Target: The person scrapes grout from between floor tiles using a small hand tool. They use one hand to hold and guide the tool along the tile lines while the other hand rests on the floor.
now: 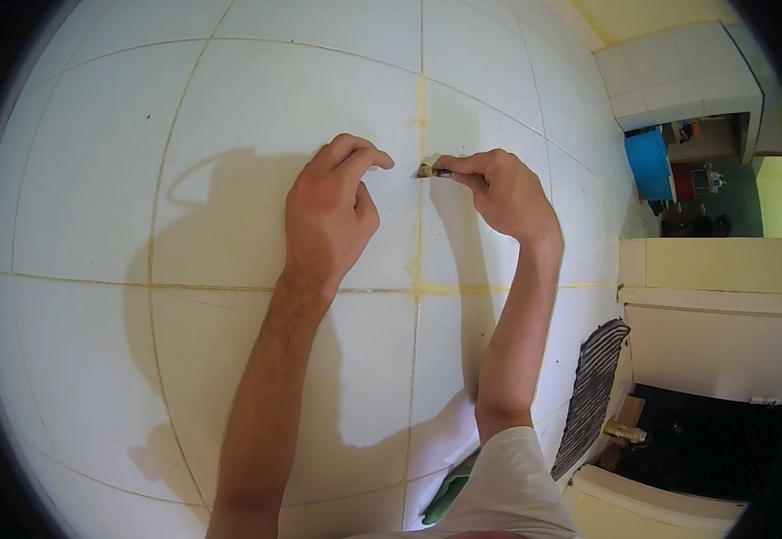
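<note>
Right at the vertical grout joint (pixel 421 126) of the white floor tiles (pixel 274 117): small scraper tool (pixel 428 171) pinched in right hand (pixel 499 193), long axis lying left-right, tip leftward, left hand (pixel 328 211) loosely curled, empty, just left.

Small tool (pixel 428 170) on the grout line (pixel 419 234) — striped mat (pixel 591 395) lower right, beside the doorway.
</note>
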A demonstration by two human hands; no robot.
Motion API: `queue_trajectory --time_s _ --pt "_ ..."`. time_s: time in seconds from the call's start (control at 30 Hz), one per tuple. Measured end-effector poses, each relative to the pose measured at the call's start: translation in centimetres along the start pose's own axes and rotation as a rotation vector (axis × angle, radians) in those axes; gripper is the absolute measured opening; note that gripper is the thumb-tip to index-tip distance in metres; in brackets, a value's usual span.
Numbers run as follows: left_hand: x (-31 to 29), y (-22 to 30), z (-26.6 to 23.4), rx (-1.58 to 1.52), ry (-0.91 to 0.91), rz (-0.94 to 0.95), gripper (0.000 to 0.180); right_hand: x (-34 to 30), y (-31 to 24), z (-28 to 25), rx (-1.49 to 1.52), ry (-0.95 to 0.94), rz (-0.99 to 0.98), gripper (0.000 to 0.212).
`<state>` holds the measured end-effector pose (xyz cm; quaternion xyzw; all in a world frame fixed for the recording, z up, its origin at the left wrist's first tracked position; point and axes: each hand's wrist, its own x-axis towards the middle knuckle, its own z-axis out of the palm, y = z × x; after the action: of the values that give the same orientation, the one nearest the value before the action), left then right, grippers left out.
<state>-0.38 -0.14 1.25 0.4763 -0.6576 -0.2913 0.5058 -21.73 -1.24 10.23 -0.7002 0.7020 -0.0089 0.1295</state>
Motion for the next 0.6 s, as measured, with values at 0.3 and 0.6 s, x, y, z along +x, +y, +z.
queue_trajectory --time_s 0.3,0.6 --pt "0.1 0.1 0.0 -0.007 -0.003 -0.005 0.039 1.6 0.4 1.6 0.082 0.148 0.034 0.038" --pt "0.1 0.0 -0.2 0.001 -0.009 -0.016 0.039 1.0 0.9 0.8 0.16 0.01 0.012 0.03"
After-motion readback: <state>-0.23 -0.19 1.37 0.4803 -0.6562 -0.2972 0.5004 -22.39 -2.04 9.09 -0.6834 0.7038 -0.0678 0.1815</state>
